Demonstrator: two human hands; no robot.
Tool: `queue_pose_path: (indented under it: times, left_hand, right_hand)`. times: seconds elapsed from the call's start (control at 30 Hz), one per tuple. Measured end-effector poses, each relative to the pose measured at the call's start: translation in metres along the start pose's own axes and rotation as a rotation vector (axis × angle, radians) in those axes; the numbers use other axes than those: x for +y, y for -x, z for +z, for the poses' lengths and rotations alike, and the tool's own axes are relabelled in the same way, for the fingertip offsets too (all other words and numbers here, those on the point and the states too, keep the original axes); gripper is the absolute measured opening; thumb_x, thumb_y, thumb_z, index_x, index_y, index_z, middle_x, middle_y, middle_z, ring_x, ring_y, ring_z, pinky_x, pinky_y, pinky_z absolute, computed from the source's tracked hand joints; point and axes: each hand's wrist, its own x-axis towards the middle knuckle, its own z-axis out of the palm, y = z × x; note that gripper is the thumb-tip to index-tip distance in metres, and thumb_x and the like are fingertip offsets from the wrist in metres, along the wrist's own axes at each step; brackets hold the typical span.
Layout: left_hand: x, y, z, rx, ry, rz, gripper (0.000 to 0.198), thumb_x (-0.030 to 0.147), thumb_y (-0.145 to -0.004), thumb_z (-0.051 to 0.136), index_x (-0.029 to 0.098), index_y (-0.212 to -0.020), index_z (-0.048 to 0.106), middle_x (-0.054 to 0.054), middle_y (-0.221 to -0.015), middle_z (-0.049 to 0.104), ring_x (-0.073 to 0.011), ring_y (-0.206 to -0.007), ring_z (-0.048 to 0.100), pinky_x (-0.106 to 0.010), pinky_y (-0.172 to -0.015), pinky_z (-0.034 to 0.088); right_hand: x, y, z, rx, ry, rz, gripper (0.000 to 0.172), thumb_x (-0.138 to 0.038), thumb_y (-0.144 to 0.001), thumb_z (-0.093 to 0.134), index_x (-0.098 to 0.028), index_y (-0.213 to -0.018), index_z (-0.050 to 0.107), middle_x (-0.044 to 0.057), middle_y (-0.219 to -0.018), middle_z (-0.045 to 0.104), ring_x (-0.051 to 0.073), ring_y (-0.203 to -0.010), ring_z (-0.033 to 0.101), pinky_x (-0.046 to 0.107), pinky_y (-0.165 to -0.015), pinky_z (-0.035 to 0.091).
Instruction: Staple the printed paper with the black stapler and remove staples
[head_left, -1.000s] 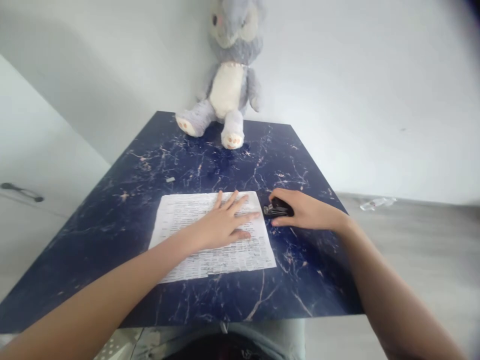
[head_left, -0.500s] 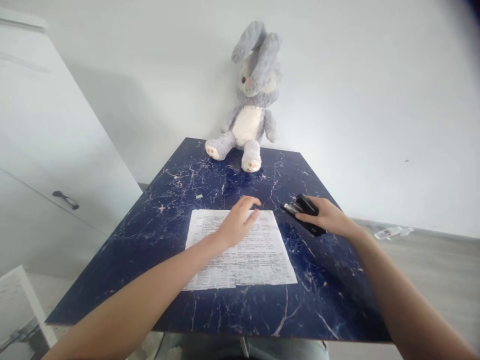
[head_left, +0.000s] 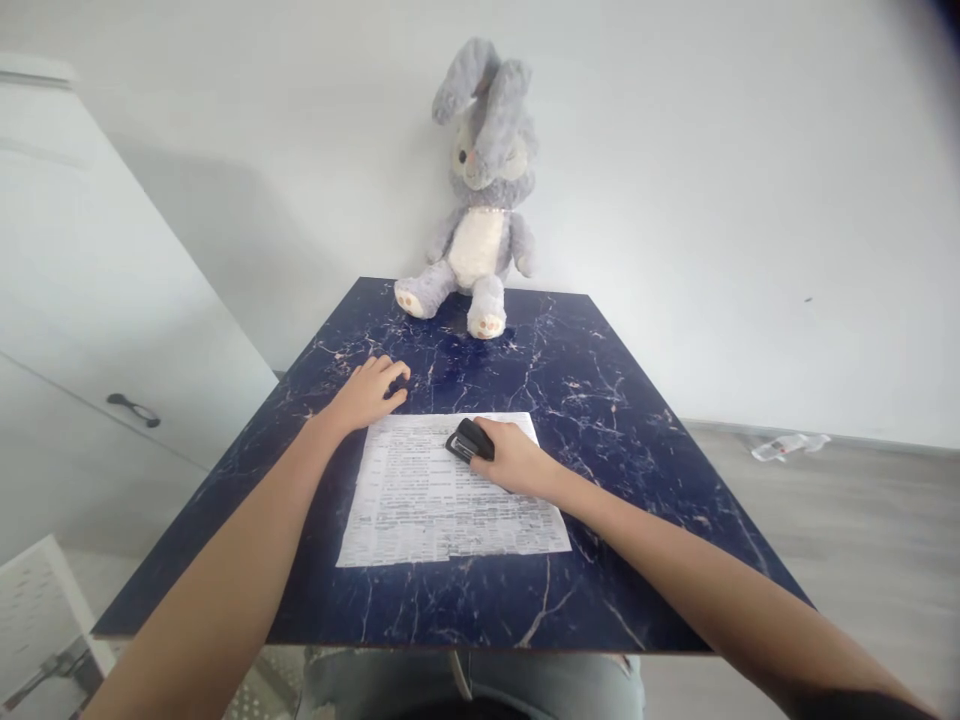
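Stapler, small and black, sits under the right hand, whose fingers and thumb are closed around its rear half so that only the front end shows, aimed to the left. It rests on or just above the upper middle of the printed paper; the hand covers the point of contact, and gripping from behind and above seems to suit pressing down. The sheet lies flat near the middle of the dark blue marbled table, its long edges square to the person, probably so both hands reach it easily. The left hand rests on the tabletop just beyond the sheet's far left corner, off the paper, fingers curled with the tips down; whether they pinch anything I cannot tell. A grey plush rabbit sits propped against the wall at the far edge, well apart from both hands. A white cabinet stands to the left.
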Motion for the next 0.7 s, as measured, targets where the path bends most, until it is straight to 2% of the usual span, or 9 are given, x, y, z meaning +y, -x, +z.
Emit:
queue_pose_path:
  times: [0.07,0.2,0.3,0.43,0.57,0.7]
  left_hand:
    - [-0.001,-0.002,0.005,-0.036,-0.058,0.038,0.022,0.024,-0.089,0.054,0.024,-0.109,0.061,-0.007,-0.109,0.059,-0.0276,-0.102,0.053,-0.04,-0.091,0.042]
    - [-0.006,-0.002,0.011,-0.02,-0.101,-0.018,0.04,0.016,-0.079,0.058,0.024,-0.118,0.06,-0.008,-0.114,0.057,-0.0297,-0.104,0.052,-0.044,-0.096,0.044]
    - [-0.01,-0.001,0.013,0.001,-0.131,-0.037,0.043,0.016,-0.08,0.057,0.025,-0.123,0.06,-0.009,-0.113,0.057,-0.0307,-0.105,0.052,-0.045,-0.097,0.046]
    - [-0.016,-0.001,0.021,0.068,-0.118,-0.088,0.043,0.017,-0.088,0.051,0.023,-0.131,0.057,-0.01,-0.111,0.058,-0.0311,-0.105,0.056,-0.047,-0.099,0.046]
    - [-0.024,-0.005,0.03,0.141,-0.047,-0.102,0.04,0.017,-0.092,0.049,0.022,-0.131,0.057,-0.01,-0.107,0.06,-0.0285,-0.102,0.061,-0.047,-0.101,0.047]
    - [-0.027,-0.011,0.033,0.202,0.053,-0.103,0.032,0.016,-0.09,0.048,0.02,-0.119,0.06,-0.009,-0.109,0.059,-0.0236,-0.097,0.064,-0.041,-0.097,0.052]
  right_hand:
    - [0.005,0.013,-0.005,-0.021,-0.021,0.014,0.014,-0.017,-0.081,0.063,-0.021,-0.087,0.05,0.002,-0.08,0.064,0.017,-0.07,0.056,0.026,-0.061,0.033]
    - [0.02,0.04,-0.014,0.024,-0.042,0.07,0.013,-0.016,-0.082,0.06,-0.021,-0.086,0.049,0.002,-0.08,0.064,0.017,-0.069,0.055,0.027,-0.061,0.032]
    - [0.03,0.047,-0.015,0.096,-0.049,0.106,0.016,-0.016,-0.083,0.06,-0.022,-0.083,0.045,0.002,-0.079,0.062,0.017,-0.068,0.053,0.028,-0.061,0.031]
    - [0.032,0.046,-0.017,0.123,-0.112,0.101,0.018,-0.02,-0.086,0.063,-0.022,-0.089,0.045,0.002,-0.082,0.062,0.018,-0.07,0.054,0.029,-0.063,0.032]
    - [0.037,0.046,-0.024,0.023,-0.331,0.021,0.022,-0.033,-0.093,0.064,-0.022,-0.107,0.05,0.001,-0.093,0.065,0.019,-0.078,0.058,0.03,-0.069,0.04]
    - [0.044,0.042,-0.03,-0.08,-0.378,-0.069,0.02,-0.036,-0.097,0.062,-0.02,-0.106,0.055,0.003,-0.096,0.065,0.019,-0.082,0.059,0.031,-0.073,0.045]
